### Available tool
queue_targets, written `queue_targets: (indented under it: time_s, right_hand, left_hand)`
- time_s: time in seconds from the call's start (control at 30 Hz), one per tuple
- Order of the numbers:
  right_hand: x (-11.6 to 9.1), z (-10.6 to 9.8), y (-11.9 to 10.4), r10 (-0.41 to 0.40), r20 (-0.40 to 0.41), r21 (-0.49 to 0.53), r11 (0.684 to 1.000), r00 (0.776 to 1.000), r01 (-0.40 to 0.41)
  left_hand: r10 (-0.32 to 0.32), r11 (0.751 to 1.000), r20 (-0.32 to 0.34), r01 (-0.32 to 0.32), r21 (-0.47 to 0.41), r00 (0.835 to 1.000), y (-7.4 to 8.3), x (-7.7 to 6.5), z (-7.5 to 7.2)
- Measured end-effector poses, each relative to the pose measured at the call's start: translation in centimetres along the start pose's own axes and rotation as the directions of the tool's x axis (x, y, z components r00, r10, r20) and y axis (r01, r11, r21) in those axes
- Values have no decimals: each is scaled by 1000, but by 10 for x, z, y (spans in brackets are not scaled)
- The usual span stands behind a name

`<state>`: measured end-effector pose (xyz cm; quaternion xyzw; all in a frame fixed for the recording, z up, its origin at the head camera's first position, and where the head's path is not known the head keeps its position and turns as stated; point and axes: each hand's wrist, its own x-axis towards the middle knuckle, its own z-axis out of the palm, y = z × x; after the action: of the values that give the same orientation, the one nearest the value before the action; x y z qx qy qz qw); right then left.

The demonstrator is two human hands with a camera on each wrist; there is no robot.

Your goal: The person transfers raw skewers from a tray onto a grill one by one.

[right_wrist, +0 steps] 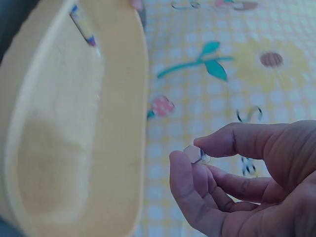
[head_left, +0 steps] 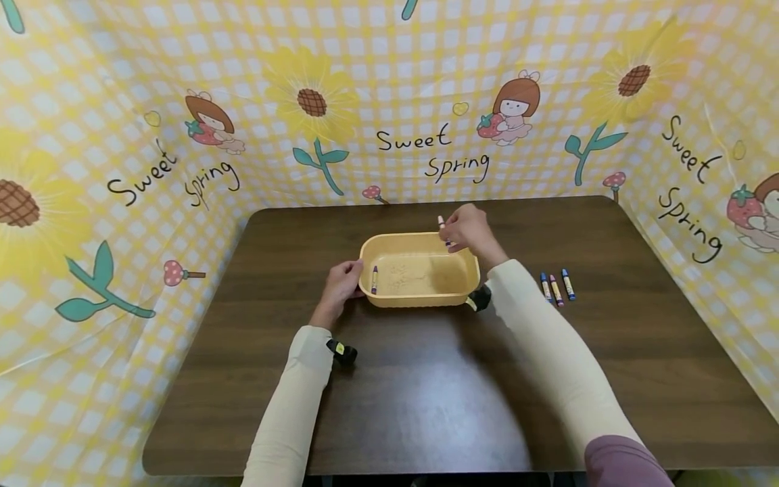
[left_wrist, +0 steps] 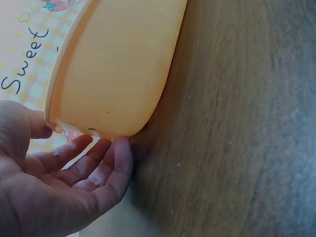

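A yellow plastic basin [head_left: 420,301] sits on the table, one crayon [head_left: 374,280] lying inside near its left end. My left hand [head_left: 341,283] grips that end; in the left wrist view the thumb is at the rim and the curled fingertips touch the outer wall [left_wrist: 113,64]. Above the basin's back right rim, my right hand [head_left: 471,228] pinches a crayon [head_left: 441,222] between thumb and fingers, held nearly upright. The right wrist view shows the end of this crayon [right_wrist: 195,154] pointing at the camera, beside the basin's long wall [right_wrist: 118,148].
To the right of the basin, past my right forearm, lie a blue-tipped crayon [head_left: 546,287], a pinkish one [head_left: 556,291] and another blue one [head_left: 569,285]. The brown wooden table [head_left: 414,392] backs onto a yellow checked cloth [head_left: 402,101] with flowers and lettering.
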<state>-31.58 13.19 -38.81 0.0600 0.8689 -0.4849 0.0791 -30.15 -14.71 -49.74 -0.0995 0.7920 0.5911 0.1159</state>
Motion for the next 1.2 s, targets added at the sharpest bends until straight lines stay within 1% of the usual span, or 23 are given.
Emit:
queue_targets:
  time_s: [0.1,0.27,0.43,0.53,0.67,0.8,0.9,1.0,1.07,1.2]
  right_hand:
    - [-2,-19,8,29,-22,49,998,999,-28]
    - [-7,-46,24,69,-56,61,996,996,-65]
    - [-15,-63,44,74,-56,59,996,996,-70]
    - [-18,-68,57,88,-43,14,996,995,-88]
    - [-20,-68,79,112,-9,-30,993,994,-113]
    - [-21,-62,102,138,33,-64,989,990,-135]
    - [-23,-57,115,162,54,-130,980,985,-154]
    - [-23,-50,124,181,42,-189,967,983,-170]
    - [-23,-47,127,180,15,-228,958,983,-172]
    - [-26,-43,133,129,-22,-281,951,991,-130]
  left_hand:
    - [0,1000,2,0,3,1000,0,1,0]
    - [-8,1000,0,8,-9,1000,0,2,0]
    - [-13,1000,6,13,-13,1000,0,4,1]
    - [-13,1000,3,13,-14,1000,0,4,1]
    - [-10,1000,-1,10,-13,1000,-1,3,0]
    - [-9,1000,1,9,-10,1000,-1,2,0]
    - [-8,1000,1,8,-5,1000,0,1,0]
    - [-1,1000,-3,1,0,1000,0,1,1]
    - [5,1000,-6,-5,2,1000,1,0,1]
    - [7,1000,-4,-7,1,1000,1,0,2]
